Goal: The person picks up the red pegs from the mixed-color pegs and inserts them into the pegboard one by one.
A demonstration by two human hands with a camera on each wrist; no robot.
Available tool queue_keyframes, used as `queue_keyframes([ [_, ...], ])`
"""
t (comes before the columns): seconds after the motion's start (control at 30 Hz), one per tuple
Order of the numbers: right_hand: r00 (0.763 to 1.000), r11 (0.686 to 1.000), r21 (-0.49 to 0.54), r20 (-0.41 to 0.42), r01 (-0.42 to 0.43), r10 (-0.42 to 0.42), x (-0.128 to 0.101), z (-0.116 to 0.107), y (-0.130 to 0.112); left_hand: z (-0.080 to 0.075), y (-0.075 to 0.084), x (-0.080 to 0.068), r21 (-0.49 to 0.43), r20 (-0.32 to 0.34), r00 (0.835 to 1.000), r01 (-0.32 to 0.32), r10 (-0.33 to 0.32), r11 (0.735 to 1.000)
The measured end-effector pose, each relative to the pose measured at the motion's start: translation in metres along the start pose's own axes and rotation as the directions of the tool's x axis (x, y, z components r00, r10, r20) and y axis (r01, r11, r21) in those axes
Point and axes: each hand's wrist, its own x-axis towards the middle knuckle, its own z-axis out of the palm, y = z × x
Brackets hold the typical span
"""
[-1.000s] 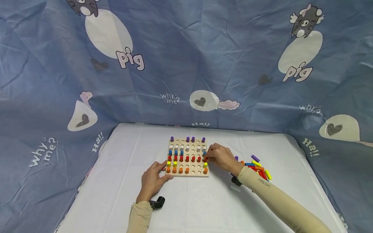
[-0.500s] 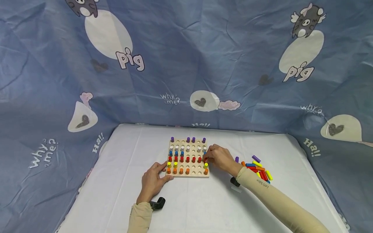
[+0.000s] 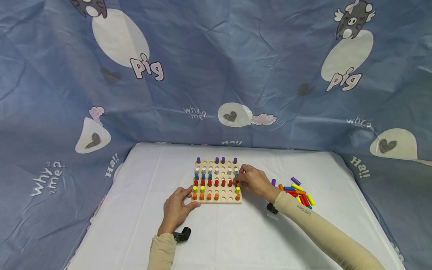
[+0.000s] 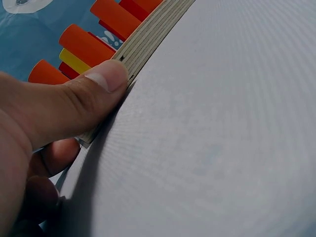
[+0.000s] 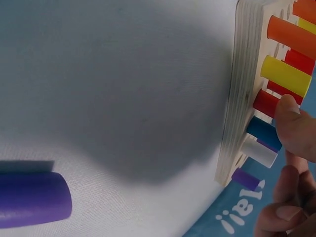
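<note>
Two hands are at the board (image 3: 221, 203), which lies flat on the white cloth (image 3: 216, 243). The left hand (image 3: 176, 210) grips its near left corner, thumb on the near edge and fingers at the left side, the same as a second ago. The right hand (image 3: 254, 182) has barely shifted since the earlier frames; its thumb and fingertips are narrow, holding a red peg (image 5: 266, 103). That peg showed slanting a second ago and now appears more upright, at the right end of the red row, between a yellow peg (image 5: 286, 76) and a blue peg (image 5: 263, 133); how deep it sits, I cannot tell. Its top is hidden by the thumb. The other seated pegs match the earlier frames, and so do the loose pegs (image 3: 299, 192), lying in a heap right of the board, behind the right forearm.
</note>
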Motion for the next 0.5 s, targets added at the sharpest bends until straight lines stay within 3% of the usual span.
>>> queue_keyframes([
  [0.27, 0.999, 0.999, 0.043, 0.038, -0.011, 0.01, 0.002, -0.006, 0.0, 0.0, 0.0, 0.001, -0.011, 0.005, 1.0, 0.007, -0.007, 1.0],
  [0.5, 0.994, 0.996, 0.061, 0.092, -0.064, 0.058, 0.002, -0.035, 0.009, 0.001, -0.001, 0.002, -0.016, 0.013, 1.0, 0.011, -0.011, 1.0],
])
